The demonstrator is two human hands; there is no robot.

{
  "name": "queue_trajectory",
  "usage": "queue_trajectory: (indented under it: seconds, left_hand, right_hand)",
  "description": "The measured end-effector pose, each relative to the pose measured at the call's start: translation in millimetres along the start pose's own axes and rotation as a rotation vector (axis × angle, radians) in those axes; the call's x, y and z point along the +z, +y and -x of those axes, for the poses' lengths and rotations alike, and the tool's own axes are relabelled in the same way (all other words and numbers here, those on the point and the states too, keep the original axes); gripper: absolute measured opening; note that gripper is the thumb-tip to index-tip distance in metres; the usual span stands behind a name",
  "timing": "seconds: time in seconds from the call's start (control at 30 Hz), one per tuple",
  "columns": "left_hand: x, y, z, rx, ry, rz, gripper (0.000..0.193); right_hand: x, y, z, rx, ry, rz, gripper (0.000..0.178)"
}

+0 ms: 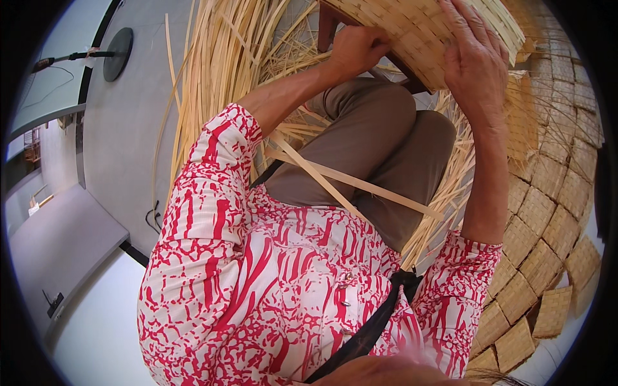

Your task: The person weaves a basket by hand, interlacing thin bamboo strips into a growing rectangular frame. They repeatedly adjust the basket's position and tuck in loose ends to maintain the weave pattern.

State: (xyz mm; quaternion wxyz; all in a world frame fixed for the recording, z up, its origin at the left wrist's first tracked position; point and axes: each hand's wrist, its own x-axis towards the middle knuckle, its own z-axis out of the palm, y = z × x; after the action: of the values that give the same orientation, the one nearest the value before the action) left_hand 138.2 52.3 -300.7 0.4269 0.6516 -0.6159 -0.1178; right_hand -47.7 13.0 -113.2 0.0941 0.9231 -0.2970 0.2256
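A pale woven bamboo piece [412,38] rests at the top of the view on a dark reddish-brown wooden stool [328,29]. At its left edge my left hand [362,50] is closed, with the fingers curled in. Whatever those fingertips pinch is hidden. My right hand [477,71] lies on the right part of the weave, its fingers stretched out over the surface. Two loose flat bamboo strips [360,183] cross over my lap. The far end of the woven piece is cut off by the picture's edge.
Long bamboo strips [222,71] lie in a large heap to the left and under my legs. Along the right side spread many woven bamboo squares [541,212], some stacked loosely. A round dark stand base [118,55] is on the grey floor at far left.
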Motion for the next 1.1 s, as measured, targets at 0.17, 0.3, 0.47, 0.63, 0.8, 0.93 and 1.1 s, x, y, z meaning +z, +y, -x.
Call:
queue_trajectory:
  seconds: [0.17, 0.3, 0.47, 0.63, 0.8, 0.93, 1.1]
  left_hand:
    - [1, 3, -2, -0.035, -0.067, -0.064, 0.020]
    - [7, -10, 1, -0.116, -0.083, -0.042, 0.019]
    - [14, -23, 7, -0.213, -0.145, 0.213, 0.017]
    - [11, -17, 7, -0.426, -0.183, 0.500, 0.017]
    - [6, 0, -1, -0.908, -0.176, 0.943, 0.016]
    - [16, -4, -12, -1.164, -0.210, 1.115, 0.017]
    - [8, 9, -5, -1.155, -0.221, 0.897, 0.013]
  right_hand:
    - [-1, 0, -1, 0.017, 0.018, -0.006, 0.057]
    - [-7, -5, -4, 0.026, -0.010, -0.029, 0.057]
    - [1, -3, -3, 0.035, 0.019, 0.000, 0.060]
    - [0, -4, -2, 0.014, 0.013, 0.097, 0.060]
    - [-3, -14, -5, 0.056, 0.002, 0.107, 0.058]
    - [-18, -15, -8, 0.092, -0.181, 0.177, 0.057]
    - [-9, -16, -4, 0.046, -0.027, 0.101, 0.057]
